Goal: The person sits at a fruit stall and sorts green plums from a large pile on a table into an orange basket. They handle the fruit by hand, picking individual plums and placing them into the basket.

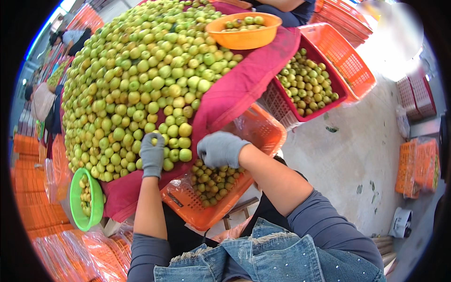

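A big heap of small round green-yellow fruit (136, 89) lies on a dark pink cloth (235, 96) before me. My left hand (152, 155), in a grey glove, is at the heap's near edge. Its fingers are curled, and a bit of a yellowish fruit (154, 140) shows between them. To the right, my right hand (221, 149), also gloved in grey, hangs over an orange crate (206, 221) lined with clear plastic. Those fingers are bent inward, hiding whatever they hold. Below that hand, browner fruit (213, 185) fills part of the crate.
A green basin (96, 207) with some fruit stands at the left. An orange bowl (249, 40) of fruit rests at the heap's far right. Beyond my right hand are a red crate (329, 101) of fruit and another orange crate (359, 77). Orange crates (40, 207) are stacked at left.
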Motion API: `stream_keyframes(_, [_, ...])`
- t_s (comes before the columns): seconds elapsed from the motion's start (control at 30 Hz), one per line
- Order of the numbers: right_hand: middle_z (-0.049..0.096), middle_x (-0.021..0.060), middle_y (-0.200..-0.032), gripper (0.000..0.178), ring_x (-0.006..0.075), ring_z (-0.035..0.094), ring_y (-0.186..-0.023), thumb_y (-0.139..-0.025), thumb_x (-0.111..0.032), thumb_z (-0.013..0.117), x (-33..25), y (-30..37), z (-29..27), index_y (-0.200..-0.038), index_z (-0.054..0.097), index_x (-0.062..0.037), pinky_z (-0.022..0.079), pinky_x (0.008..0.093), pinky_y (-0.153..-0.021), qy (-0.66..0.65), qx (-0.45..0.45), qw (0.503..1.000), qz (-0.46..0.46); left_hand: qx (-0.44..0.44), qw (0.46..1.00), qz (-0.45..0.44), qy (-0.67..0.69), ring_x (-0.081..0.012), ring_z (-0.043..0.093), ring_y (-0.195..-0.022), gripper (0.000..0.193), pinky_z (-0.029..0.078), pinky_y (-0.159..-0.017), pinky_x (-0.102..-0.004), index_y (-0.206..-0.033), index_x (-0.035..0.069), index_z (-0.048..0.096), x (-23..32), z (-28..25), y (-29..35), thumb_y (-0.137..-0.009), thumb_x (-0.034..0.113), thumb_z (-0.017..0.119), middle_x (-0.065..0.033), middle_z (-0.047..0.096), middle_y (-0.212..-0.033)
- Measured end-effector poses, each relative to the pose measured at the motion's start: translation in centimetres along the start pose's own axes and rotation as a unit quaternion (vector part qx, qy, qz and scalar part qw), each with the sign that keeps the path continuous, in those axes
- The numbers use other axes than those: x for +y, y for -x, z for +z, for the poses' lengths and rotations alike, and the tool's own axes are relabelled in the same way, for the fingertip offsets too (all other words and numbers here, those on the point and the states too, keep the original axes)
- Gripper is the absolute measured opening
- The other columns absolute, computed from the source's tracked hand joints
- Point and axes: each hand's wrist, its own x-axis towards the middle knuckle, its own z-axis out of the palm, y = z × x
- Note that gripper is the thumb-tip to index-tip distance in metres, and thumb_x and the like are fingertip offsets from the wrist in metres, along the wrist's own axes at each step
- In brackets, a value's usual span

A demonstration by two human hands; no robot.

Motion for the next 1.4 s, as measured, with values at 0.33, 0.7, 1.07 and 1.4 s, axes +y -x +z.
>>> stream_keyframes(0.33, [0.07,0.0218,-0.091,0.025,0.0338,0.068,-0.078,-0.07,-0.021,0.07,3.5,2.5,2.7,-0.088,0.072,-0.0035,0.053,0.0435,-0.071,0.04,-0.15,0.987,-0.033,-0.414,0.766,-0.034,0.491,-0.0169,0.062,-0.098,0.055,0.053,-0.084,-0.031,-0.138,0.004,0.047,25.6,8.0,3.7,-0.088,0.011,0.069,-0.0103,0.064,-0.116])
stream_keyframes(0.7, [0.071,0.015,-0.098,0.031,0.0351,0.067,-0.093,-0.077,-0.023,0.06,-0.4,5.0,-0.1,-0.104,0.071,-0.0124,0.053,0.0432,-0.083,0.037,-0.184,0.98,0.058,0.124,0.966,-0.002,-0.228,-0.0328,0.059,-0.103,0.034,0.048,-0.093,-0.0406,-0.118,0.006,0.059,10.4,-1.4,-15.3,-0.089,0.023,0.06,-0.0208,0.061,-0.116])
stream_keyframes(1.07, [0.07,0.0146,-0.103,0.032,0.0345,0.066,-0.096,-0.079,-0.025,0.061,-0.1,3.2,0.2,-0.107,0.071,-0.013,0.052,0.0435,-0.086,0.07,-0.185,0.978,0.069,-0.014,0.963,0.116,-0.242,-0.0352,0.065,-0.091,0.033,0.052,-0.082,-0.0448,-0.114,0.016,0.06,6.1,-0.2,-8.2,-0.089,0.038,0.064,-0.0164,0.066,-0.097])
stream_keyframes(1.4, [0.07,0.0148,-0.103,0.031,0.0352,0.066,-0.097,-0.08,-0.018,0.058,0.3,3.3,1.3,-0.108,0.069,-0.0122,0.053,0.0451,-0.084,0.088,-0.103,0.99,0.034,0.036,0.989,0.138,-0.048,-0.0299,0.066,-0.095,0.018,0.052,-0.088,-0.0383,-0.1,0.011,0.071,7.6,-1.8,-12.7,-0.088,0.023,0.064,-0.0123,0.07,-0.095])
